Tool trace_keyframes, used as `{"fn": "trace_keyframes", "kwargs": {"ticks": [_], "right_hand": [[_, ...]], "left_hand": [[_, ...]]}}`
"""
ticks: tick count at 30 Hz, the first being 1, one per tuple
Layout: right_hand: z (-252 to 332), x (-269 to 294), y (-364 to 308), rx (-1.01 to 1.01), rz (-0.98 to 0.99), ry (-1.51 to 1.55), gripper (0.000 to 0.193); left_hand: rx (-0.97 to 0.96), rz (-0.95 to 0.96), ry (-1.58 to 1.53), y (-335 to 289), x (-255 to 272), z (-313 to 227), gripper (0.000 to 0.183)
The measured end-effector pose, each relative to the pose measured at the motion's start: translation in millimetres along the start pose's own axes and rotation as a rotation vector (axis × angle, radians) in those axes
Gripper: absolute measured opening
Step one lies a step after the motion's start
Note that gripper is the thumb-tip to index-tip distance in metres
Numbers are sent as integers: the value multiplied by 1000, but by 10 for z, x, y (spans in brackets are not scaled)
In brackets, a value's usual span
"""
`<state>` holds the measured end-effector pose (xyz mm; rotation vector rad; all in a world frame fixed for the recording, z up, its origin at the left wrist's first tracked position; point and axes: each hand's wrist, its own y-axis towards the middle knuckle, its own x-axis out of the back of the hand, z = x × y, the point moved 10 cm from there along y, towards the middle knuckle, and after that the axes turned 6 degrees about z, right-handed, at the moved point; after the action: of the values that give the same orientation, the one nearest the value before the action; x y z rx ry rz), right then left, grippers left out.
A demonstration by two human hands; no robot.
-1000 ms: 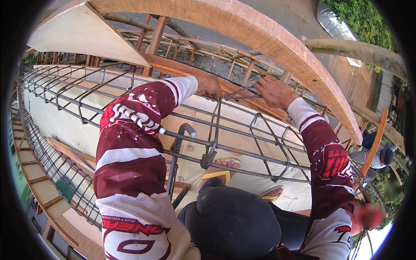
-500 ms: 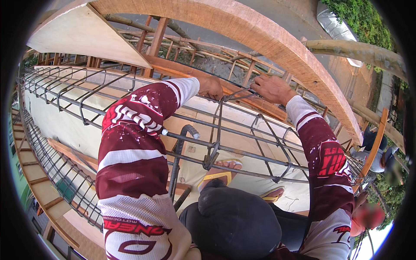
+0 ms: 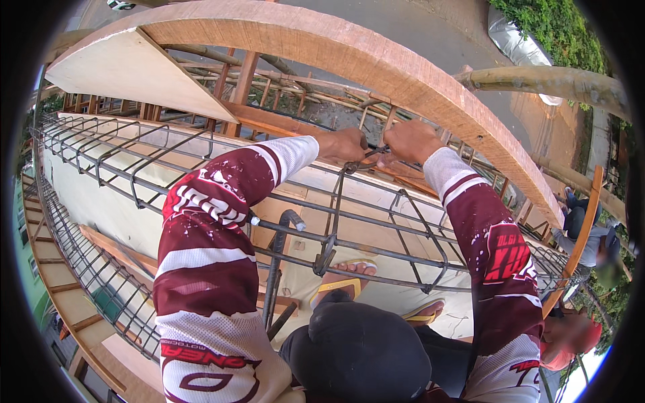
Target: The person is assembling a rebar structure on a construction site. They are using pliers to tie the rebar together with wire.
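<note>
A long cage of steel rebar (image 3: 363,207) with bent stirrups crosses in front of me. At its far upper bar, my left hand (image 3: 344,144) is closed, fingers curled, beside the top corner of a stirrup (image 3: 340,191). What those fingers hold, if anything, is hidden. Just to the right, my right hand (image 3: 410,141) is closed around a thin dark wire (image 3: 380,152) by the stirrup's top. Nearer to me, a thick black bar with a bent end (image 3: 277,245) stands against the cage, left of my sandalled foot (image 3: 349,272).
A curved-looking wooden beam (image 3: 396,57) runs beyond my hands, with a plywood panel (image 3: 134,75) at left. Bamboo poles (image 3: 551,80) and timber framing lie past it, above a road. A second rebar cage (image 3: 101,258) extends at lower left. People (image 3: 581,232) are at the far right.
My right hand has moved left and turned, closing in on my left hand. The left hand has shifted slightly right. My view has tilted a little.
</note>
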<state>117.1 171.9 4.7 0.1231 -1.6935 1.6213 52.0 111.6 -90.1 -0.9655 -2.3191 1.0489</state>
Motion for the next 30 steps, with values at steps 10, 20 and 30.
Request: {"fn": "trace_keyframes", "kwargs": {"ticks": [10, 20, 30], "right_hand": [[180, 59, -402, 55, 70, 178, 35], [282, 78, -642, 238, -629, -412, 44], [117, 15, -398, 24, 7, 67, 41]], "left_hand": [[-335, -129, 41, -52, -405, -584, 44], [-248, 5, -359, -112, -273, -491, 32], [-310, -302, -61, -11, -342, -581, 40]]}}
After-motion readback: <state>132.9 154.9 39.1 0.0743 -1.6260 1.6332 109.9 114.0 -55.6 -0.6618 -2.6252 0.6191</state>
